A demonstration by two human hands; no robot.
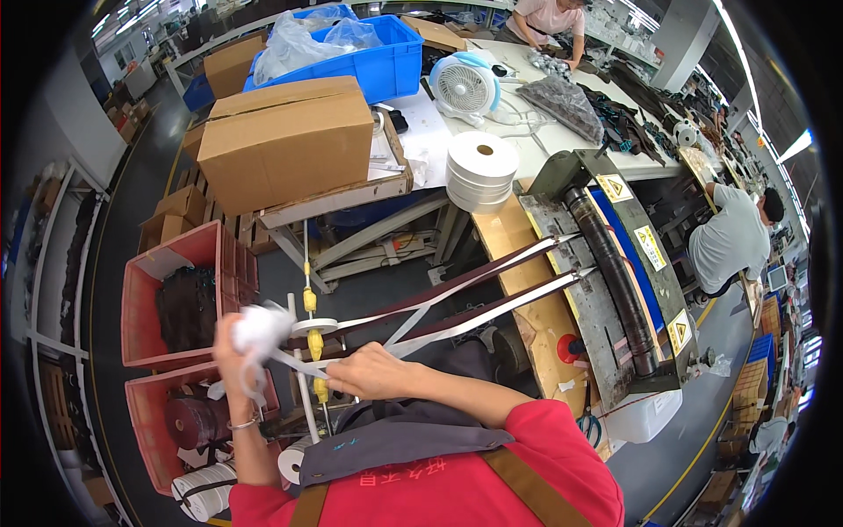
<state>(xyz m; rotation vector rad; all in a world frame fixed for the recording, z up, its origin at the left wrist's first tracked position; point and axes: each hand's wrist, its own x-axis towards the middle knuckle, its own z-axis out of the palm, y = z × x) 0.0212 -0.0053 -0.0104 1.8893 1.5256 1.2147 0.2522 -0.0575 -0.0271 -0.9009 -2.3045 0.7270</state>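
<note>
My left hand (230,358), blurred by motion, is closed round a loose wad of white tape (263,328). A strip of that tape runs from the wad to my right hand (373,371), whose fingers pinch it. Just beyond my hands stands a rod with yellow fittings (310,300), carrying a thin white reel (316,326). From this area, white tapes and dark red straps (457,283) stretch right to a machine with a black roller (610,272). Where the pinched strip meets the other tapes is hidden by my right hand.
Pink crates (171,347) stand at my left, one holding a dark red roll (195,422). Ahead are a cardboard box (285,140), a blue bin (378,60), a fan (464,86) and stacked white rolls (481,171). Scissors (589,423) hang at the machine's near edge. Two people work farther off.
</note>
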